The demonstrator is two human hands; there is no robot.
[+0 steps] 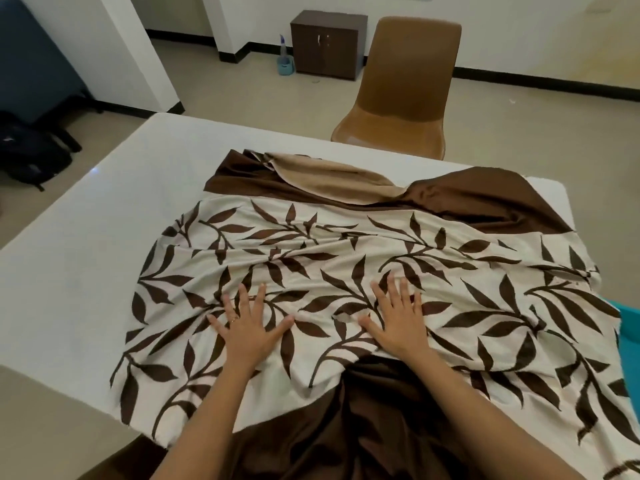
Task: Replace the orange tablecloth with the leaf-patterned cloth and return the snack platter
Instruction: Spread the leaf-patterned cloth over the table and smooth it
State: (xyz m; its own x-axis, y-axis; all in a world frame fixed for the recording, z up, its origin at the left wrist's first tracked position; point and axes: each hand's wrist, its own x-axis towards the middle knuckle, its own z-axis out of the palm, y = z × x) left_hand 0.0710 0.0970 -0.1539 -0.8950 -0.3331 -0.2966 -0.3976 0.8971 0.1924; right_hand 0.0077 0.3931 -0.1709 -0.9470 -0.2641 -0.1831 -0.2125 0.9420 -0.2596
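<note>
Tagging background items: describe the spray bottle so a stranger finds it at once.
Beyond the white table, a dark brown cabinet stands by the far wall, left of the brown chair. The spray bottle stands on the floor at its left side, the only pale blue thing there.

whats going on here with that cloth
A person has both hands flat on a leaf cloth lying on a white table, the left hand and right hand side by side near the near edge, apparently smoothing it. The cloth is wrinkled, covers only part of the table, and its brown far border is folded over. A chair stands beyond. No orange cloth or platter is in view.
</note>
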